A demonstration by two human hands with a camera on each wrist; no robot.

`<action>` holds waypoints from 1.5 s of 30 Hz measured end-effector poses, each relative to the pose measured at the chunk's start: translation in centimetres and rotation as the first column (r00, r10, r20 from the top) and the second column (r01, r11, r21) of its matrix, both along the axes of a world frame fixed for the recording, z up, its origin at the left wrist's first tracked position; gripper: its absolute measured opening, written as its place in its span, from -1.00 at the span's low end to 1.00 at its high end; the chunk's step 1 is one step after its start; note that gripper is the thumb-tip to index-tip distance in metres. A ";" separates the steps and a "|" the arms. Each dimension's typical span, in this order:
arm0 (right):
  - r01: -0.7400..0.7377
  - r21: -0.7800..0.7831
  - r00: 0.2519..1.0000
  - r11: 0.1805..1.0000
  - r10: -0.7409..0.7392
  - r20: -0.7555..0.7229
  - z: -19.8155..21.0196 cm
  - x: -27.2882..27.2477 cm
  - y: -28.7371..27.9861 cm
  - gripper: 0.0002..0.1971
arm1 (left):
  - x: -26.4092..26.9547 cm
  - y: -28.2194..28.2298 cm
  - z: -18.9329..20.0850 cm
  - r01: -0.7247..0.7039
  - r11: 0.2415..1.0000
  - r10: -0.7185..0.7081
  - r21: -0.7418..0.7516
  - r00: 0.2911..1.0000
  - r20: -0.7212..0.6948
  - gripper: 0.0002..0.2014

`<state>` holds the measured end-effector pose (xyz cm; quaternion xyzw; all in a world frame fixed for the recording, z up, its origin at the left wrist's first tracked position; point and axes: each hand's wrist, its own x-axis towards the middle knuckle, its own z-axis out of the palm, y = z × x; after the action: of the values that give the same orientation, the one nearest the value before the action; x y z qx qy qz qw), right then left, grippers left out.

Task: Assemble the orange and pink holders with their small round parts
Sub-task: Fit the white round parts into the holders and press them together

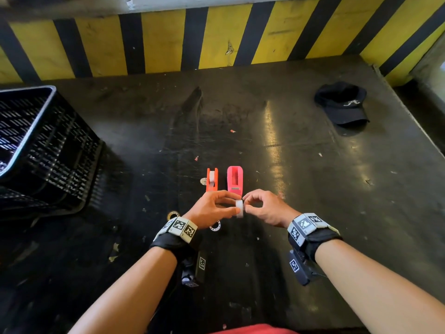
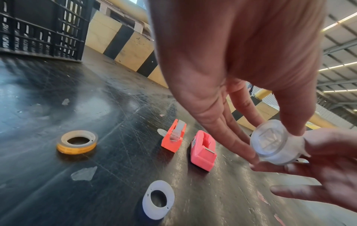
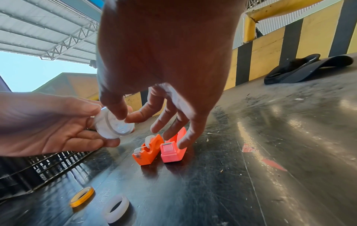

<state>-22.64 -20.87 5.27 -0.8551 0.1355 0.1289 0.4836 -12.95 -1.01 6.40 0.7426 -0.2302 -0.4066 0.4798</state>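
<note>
- Pinching the small clear round part (image 1: 239, 208) between both hands, you hold it above the near middle of the dark worktop (image 1: 301, 165), just near of the two holders.
- Your left hand (image 1: 212, 209) has its grip on the part's left side: thumb and fingertips press its rim, with the other fingers stretched alongside.
- Your right hand (image 1: 263, 208) meets it from the right, thumb and forefinger nipping the part's edge; the remaining fingers (image 3: 173, 122) hang loosely curled over the holders, not touching them.
- The part (image 2: 274, 142) shows a round face with a raised square pattern and a wider flange behind it.
- The orange holder (image 1: 212, 180) stands on the worktop just far of your hands, with a pale roll and strip seated in it.
- The pink holder (image 1: 235, 178) stands just right of the orange one, close beside it; its slot looks unfilled.
- A white ring (image 2: 158, 201) lies on the worktop near your left wrist, and a yellow-edged tape roll (image 2: 77, 141) lies further left.
- A black crate (image 1: 36, 145) sits at the far left, a black cap (image 1: 342, 104) at the far right.
</note>
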 end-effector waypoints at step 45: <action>-0.081 -0.357 0.994 0.931 0.099 0.033 -3.2 9.2 -1.6 0.21 | 11.4 -3.8 -0.6 0.099 0.975 -0.168 0.200 0.915 0.368 -0.63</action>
<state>-13.49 -22.43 2.03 -0.9367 0.1049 0.1025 0.3181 -1.52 -4.84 5.82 0.8297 -0.3326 -0.3049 0.3287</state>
